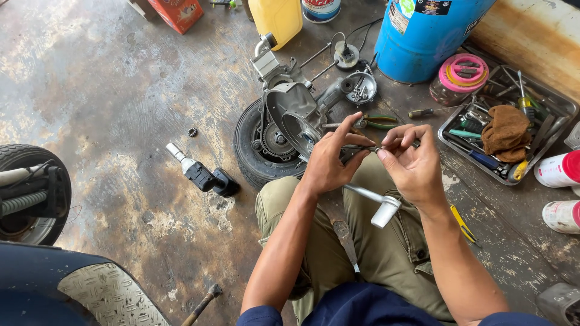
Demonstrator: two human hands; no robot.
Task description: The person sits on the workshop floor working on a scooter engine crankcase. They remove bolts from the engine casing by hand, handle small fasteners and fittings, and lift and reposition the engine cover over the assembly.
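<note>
Both hands, left hand (331, 162) and right hand (412, 163), pinch a small dark part (357, 150); a slip could drop it onto the cluttered floor (121, 108).

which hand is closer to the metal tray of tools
Right. The right hand is just left of the metal tray of tools; the left hand sits farther left, beyond it.

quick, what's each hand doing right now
Left hand: closed, pinching a small dark metal part between thumb and fingers.
Right hand: closed, fingertips pinching the other end of the same part.
</note>
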